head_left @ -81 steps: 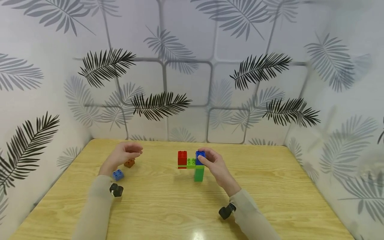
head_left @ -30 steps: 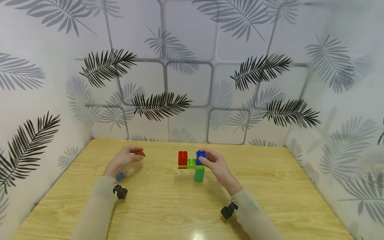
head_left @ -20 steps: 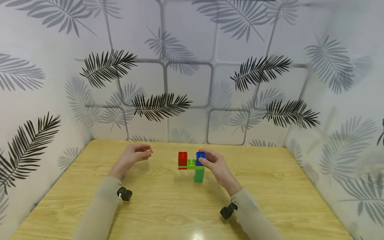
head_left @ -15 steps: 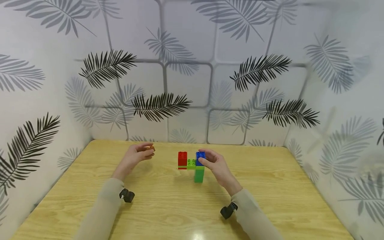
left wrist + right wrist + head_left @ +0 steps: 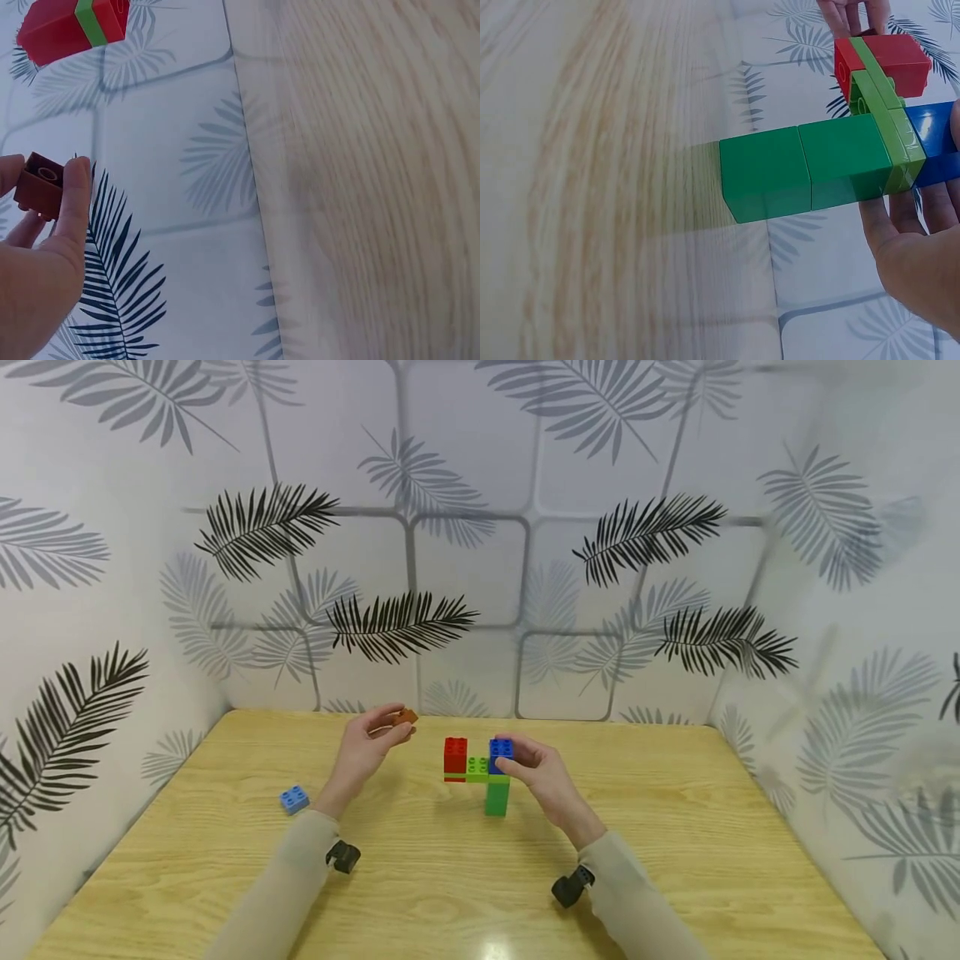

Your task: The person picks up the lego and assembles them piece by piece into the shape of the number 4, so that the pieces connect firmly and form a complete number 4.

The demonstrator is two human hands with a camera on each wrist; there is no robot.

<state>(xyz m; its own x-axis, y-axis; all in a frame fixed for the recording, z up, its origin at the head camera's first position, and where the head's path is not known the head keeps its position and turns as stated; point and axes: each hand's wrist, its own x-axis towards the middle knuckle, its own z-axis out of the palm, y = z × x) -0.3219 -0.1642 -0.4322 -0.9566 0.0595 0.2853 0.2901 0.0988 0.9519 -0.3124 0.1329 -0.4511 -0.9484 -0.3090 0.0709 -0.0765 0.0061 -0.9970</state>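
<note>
In the head view my left hand (image 5: 362,756) pinches a brown-orange toy brick (image 5: 406,717) between thumb and fingers, raised left of a small brick structure. The left wrist view shows the hollow underside of this brick (image 5: 39,191). My right hand (image 5: 553,785) grips the dark blue brick (image 5: 501,747) at the structure's top right. Below it, two stacked green bricks (image 5: 804,171) form a column standing on the table. A lime green plate (image 5: 477,768) extends leftward from the column, carrying a red brick (image 5: 455,755), with more red under the plate's left end.
A lighter blue brick (image 5: 294,799) lies on the wooden table (image 5: 420,877), left of my left wrist. Leaf-patterned wall covering (image 5: 472,568) rises behind the table and along both sides.
My left hand has picked the brown-orange brick off the table and carried it right, toward the structure. The lighter blue brick, hidden half a second ago, shows again. My right hand keeps its hold.
</note>
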